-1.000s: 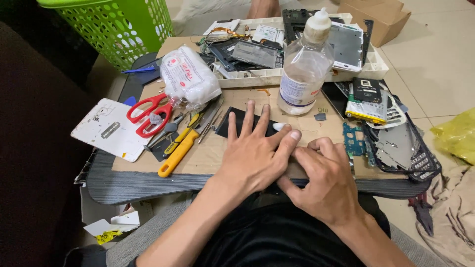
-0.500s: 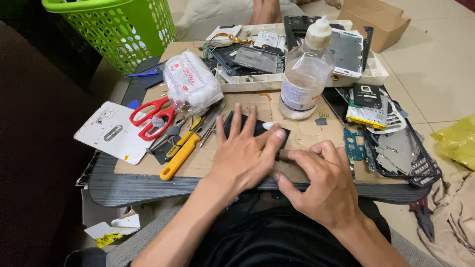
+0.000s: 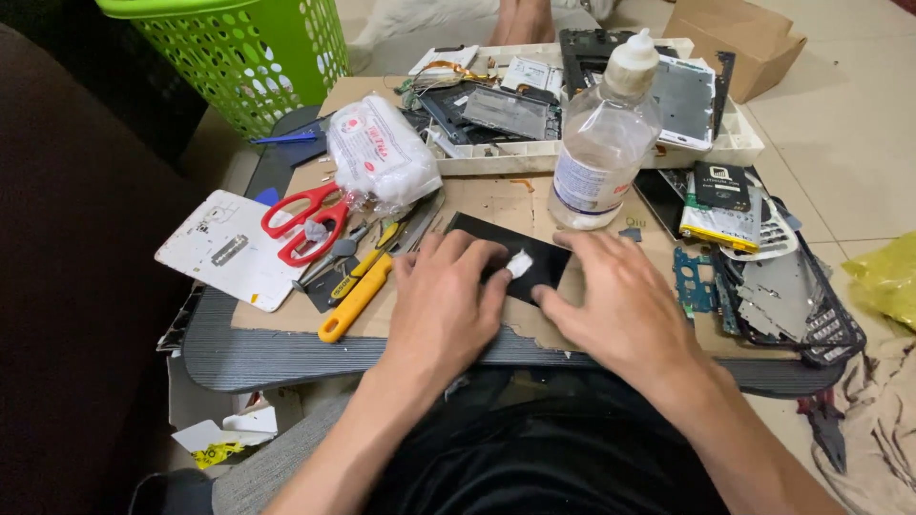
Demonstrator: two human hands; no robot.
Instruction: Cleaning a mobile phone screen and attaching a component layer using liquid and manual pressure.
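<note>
A flat black phone panel (image 3: pixel 496 246) lies on a cardboard sheet (image 3: pixel 496 195) on the lap table. My left hand (image 3: pixel 444 310) rests on the panel's near-left part, its fingertips pinching a small white cotton wad (image 3: pixel 520 262) against the glass. To the right, my right hand (image 3: pixel 620 305) lies flat with its fingers spread on the cardboard. Its thumb touches the panel's near right corner. Both forearms come up from the bottom of the view.
A clear liquid bottle (image 3: pixel 601 143) stands just behind the panel. On the left lie red scissors (image 3: pixel 301 224), a yellow-handled tool (image 3: pixel 358 296) and a cotton pack (image 3: pixel 382 162). A white tray (image 3: pixel 735 148) of phone parts sits behind, loose phone frames (image 3: pixel 792 305) to the right, a green basket (image 3: pixel 239 57) far left.
My hands have drawn apart: the right hand slid out to the right of the panel, the left hand pulled back, and more of the black panel and the cotton wad now show.
</note>
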